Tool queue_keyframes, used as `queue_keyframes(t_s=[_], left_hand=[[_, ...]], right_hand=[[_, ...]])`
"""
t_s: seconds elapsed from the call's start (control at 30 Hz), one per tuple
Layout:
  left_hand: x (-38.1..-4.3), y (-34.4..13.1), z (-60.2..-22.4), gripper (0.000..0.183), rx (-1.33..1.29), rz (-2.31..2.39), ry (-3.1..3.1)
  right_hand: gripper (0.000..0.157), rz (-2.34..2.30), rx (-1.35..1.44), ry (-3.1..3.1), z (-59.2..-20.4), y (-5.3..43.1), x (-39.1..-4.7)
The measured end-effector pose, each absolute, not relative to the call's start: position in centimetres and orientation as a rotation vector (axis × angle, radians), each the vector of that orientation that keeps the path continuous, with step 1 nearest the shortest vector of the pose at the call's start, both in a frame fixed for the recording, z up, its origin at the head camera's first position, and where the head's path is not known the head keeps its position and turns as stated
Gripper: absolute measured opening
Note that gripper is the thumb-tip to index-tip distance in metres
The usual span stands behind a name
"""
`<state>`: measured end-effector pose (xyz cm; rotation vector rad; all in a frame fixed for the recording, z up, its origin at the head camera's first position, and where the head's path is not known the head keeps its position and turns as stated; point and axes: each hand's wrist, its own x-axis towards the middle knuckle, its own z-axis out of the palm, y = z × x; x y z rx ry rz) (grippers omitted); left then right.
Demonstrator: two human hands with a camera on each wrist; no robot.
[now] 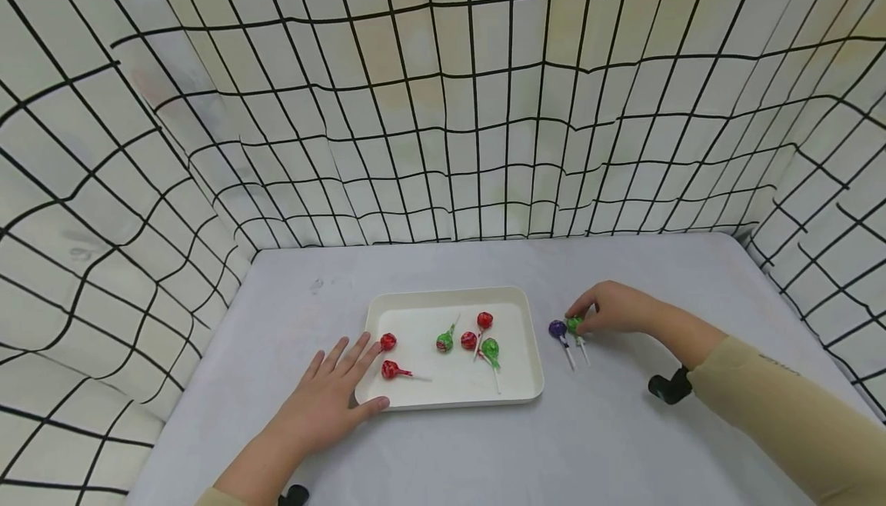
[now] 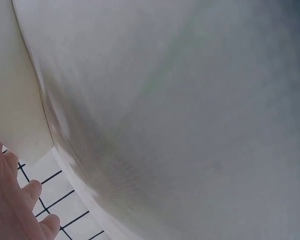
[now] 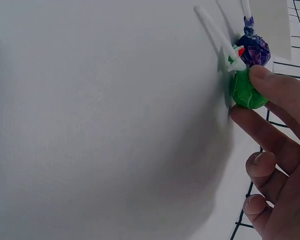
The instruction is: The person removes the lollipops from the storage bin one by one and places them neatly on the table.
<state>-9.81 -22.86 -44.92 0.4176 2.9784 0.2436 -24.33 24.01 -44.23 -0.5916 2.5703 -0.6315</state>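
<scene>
My right hand (image 1: pixel 619 308) has its thumb and index finger at the wrapped head of a green lollipop (image 3: pixel 247 89), pinching it on the white tabletop to the right of the tray. Right beside it lies a purple lollipop (image 1: pixel 557 329), its white stick pointing toward me. My left hand (image 1: pixel 332 398) is spread with straight fingers over the left edge of a white rectangular tray (image 1: pixel 443 397). In the tray lie several lollipops, among them a red lollipop (image 1: pixel 391 370) near the left fingers and a green lollipop (image 1: pixel 490 350) toward the right end.
A white-covered table (image 1: pixel 609 429) bears everything. White walls with a black grid (image 1: pixel 484 129) enclose it at the back and both sides. A black wrist device (image 1: pixel 670 387) sits under the right sleeve. The left wrist view mostly shows the pale tabletop (image 2: pixel 190 125).
</scene>
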Motion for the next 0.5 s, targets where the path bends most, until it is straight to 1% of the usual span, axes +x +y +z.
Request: queue_keyframes(t_s=[0.37, 0.5], left_hand=[[-9.84, -22.95, -45.23, 0.090, 0.424, 0.244, 2.988], [-9.84, -22.92, -45.12, 0.090, 0.423, 0.242, 2.984]], right_hand=[[0.025, -0.635, -0.583, 2.574, -44.38, 23.93, -24.17], [0.029, -0.618, -0.602, 2.585, -44.29, 24.18, -24.12]])
